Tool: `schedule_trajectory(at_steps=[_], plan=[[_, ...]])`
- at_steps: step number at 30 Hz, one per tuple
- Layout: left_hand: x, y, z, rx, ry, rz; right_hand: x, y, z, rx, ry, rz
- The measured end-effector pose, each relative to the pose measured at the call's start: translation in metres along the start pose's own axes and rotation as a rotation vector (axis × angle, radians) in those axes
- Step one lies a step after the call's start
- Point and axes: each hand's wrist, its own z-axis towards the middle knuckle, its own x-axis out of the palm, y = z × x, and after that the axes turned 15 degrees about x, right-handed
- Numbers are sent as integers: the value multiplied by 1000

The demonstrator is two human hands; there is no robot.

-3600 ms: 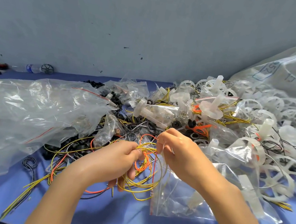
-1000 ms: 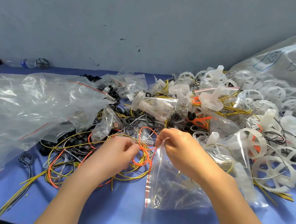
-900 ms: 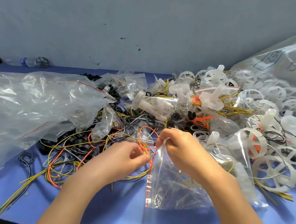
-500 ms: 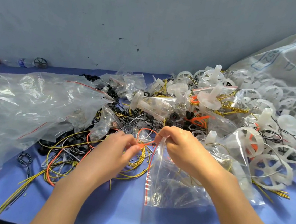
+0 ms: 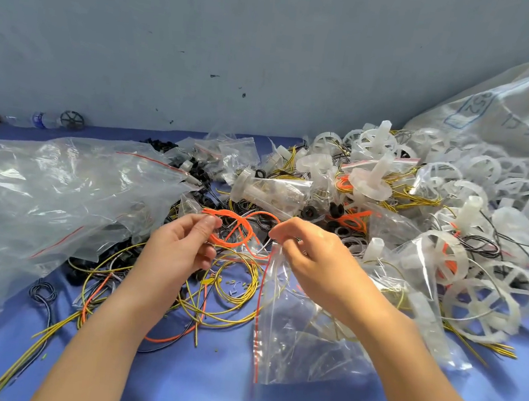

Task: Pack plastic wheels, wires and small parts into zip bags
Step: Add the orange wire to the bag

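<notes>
The left hand [image 5: 183, 247] pinches one orange wire loop [image 5: 240, 230] between thumb and curled fingertips, holding it up above the table [image 5: 204, 390]. The right hand [image 5: 315, 261], fingers also curled, grips the mouth of one zip bag [image 5: 301, 335], whose lower part lies on the table; its thumb and forefinger sit at the loop's right end, though whether they pinch it cannot be told. One coil of yellow wires [image 5: 233, 295] lies below, between the two wrists. One large clear bag [image 5: 45, 197] spreads to the left. White wheels [image 5: 480, 308] are heaped on the right, too many to count. Half a second earlier the orange and yellow wires were bunched together in the left hand; now only the orange is raised and the yellow coil has dropped to the table.
</notes>
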Motion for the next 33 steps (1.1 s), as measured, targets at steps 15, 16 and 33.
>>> schedule_trajectory(at_steps=[15, 16, 33], plan=[[24, -18, -9, -121, -19, -537, 12, 22, 2, 27, 121, 704], [25, -18, -9, -107, -18, -513, 12, 22, 2, 35, 155, 760], [31, -14, -10, -11, -57, -341, 7, 21, 5, 227, 374, 1142]])
